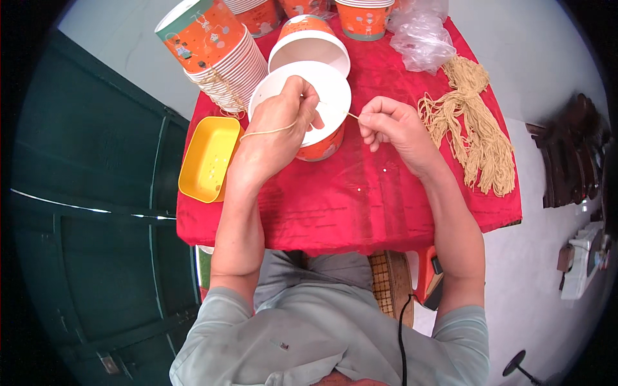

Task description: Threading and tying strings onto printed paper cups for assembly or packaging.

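An orange paper bucket [320,149] with a round white end [333,82] facing up stands in front of me. My left hand [280,122] is over that white end with its fingers bent together; what they grip is hidden. A thin tan cord [270,132] runs across the back of this hand. Close to the bucket's right edge, my right hand [389,125] pinches a short tan cord end [352,116] between thumb and forefinger. Behind the bucket, another orange bucket [309,48] lies tipped with its white side toward me.
A tall leaning stack of paper buckets [222,67] and a yellow plastic tray [207,161] are at the left. On the right, a bundle of tan cords [479,128] lies below clear plastic bags [421,42]. More buckets [364,20] line the back of the red-covered table [335,219].
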### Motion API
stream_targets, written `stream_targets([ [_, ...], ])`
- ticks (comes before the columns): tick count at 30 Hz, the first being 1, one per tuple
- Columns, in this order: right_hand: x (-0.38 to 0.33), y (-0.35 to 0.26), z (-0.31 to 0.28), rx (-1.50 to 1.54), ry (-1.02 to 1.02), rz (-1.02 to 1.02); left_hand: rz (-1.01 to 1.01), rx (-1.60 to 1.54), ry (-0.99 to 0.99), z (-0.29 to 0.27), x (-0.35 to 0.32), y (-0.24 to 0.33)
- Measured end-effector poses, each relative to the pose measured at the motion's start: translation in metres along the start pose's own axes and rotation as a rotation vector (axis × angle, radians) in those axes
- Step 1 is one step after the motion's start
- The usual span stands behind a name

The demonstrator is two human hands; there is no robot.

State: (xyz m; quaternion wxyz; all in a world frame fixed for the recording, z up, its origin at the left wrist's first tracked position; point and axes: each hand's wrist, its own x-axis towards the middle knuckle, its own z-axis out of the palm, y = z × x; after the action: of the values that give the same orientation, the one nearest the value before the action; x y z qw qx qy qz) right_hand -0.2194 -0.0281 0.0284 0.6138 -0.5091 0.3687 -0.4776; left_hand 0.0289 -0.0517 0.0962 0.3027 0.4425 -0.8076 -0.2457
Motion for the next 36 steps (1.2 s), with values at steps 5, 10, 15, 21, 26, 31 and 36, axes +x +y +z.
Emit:
stream_targets([
  [5,0.0,-0.005,-0.002,-0.031,0.019,0.001,-0.022,0.009,-0.045,-0.002,-0.001,-0.002],
  [10,-0.002,-0.005,0.007,-0.08,0.072,-0.114,0.01,-0.137,-0.058,0.0,-0.004,0.001],
  [15,-0.001,0.002,0.007,-0.12,0.067,-0.161,0.067,-0.198,-0.039,0.001,-0.005,0.001],
  [21,0.001,0.004,0.007,-0.113,0.062,-0.177,-0.087,-0.154,-0.188,0.003,-0.007,0.013],
  [26,0.002,0.004,0.006,-0.125,0.066,-0.19,0.012,-0.071,-0.123,0.009,-0.006,0.007],
  [31,-0.001,0.0,0.007,-0.15,0.067,-0.2,-0.001,-0.058,-0.147,0.008,-0.006,0.009],
  [36,-0.002,0.0,0.009,-0.134,0.067,-0.199,0.028,-0.105,-0.177,0.006,-0.007,0.008],
])
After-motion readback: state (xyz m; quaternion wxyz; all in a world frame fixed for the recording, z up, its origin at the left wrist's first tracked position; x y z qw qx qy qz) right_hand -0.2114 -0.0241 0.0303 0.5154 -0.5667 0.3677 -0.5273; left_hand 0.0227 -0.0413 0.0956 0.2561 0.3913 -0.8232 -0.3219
